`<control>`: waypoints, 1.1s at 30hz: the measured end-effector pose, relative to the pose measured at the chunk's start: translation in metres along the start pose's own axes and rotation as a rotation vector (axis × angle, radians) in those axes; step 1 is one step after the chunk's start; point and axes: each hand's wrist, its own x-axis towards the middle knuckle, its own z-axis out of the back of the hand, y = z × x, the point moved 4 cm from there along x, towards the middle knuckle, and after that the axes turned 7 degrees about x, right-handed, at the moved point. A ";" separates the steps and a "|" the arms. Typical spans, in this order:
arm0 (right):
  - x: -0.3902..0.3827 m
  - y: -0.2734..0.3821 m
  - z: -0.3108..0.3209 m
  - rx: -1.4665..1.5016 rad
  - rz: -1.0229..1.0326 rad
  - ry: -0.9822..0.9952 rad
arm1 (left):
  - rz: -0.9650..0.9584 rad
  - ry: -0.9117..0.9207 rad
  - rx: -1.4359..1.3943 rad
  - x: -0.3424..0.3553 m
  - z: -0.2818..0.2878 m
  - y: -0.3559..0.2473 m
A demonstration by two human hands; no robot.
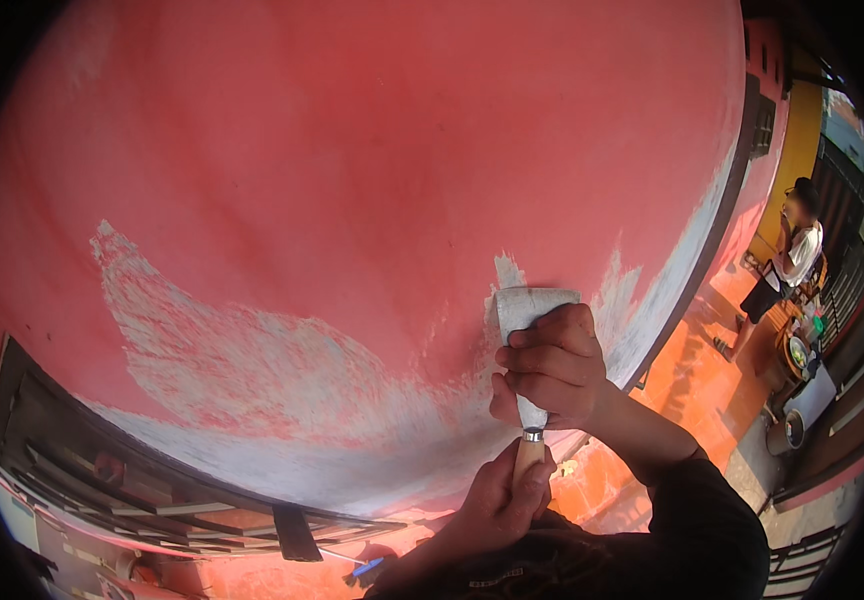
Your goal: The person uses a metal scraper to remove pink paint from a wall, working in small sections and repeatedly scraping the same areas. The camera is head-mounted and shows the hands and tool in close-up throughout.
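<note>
Both hands hold a putty knife [524, 304] with a wide metal blade and a pale wooden handle, its blade edge against a pink-red wall [352, 150]. My left hand [492, 508] is closed round the handle, low in the view. Higher up, my right hand [559, 368] has its fingers curled over the blade. Around the blade, the paint is rubbed down to whitish streaks. A large scraped patch [242, 350] spreads to the left, and a pale bluish-white band runs along the wall's lower edge.
A dark window frame with slats [102, 450] lies at lower left. Something blue [364, 572] rests near the bottom. At right, a person in a white top [802, 250] is on the orange floor [687, 365], near a bucket [787, 434] and other household things.
</note>
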 end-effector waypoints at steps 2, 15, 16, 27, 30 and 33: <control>-0.002 0.000 -0.001 0.007 -0.016 -0.019 | 0.026 0.011 0.020 -0.002 -0.002 -0.001; 0.001 -0.005 -0.007 0.071 -0.022 -0.047 | 0.083 -0.062 0.105 -0.003 0.000 -0.010; 0.003 -0.005 -0.007 0.095 -0.024 -0.060 | 0.053 -0.078 0.131 -0.002 -0.001 -0.014; -0.004 -0.009 -0.010 0.194 0.022 0.073 | -0.077 -0.273 0.163 -0.010 -0.016 -0.010; -0.027 -0.021 -0.012 0.196 0.137 0.135 | -0.163 -0.399 0.196 -0.016 -0.019 -0.010; -0.034 -0.026 -0.018 0.329 0.132 0.023 | -0.204 -0.461 0.299 -0.022 -0.021 -0.009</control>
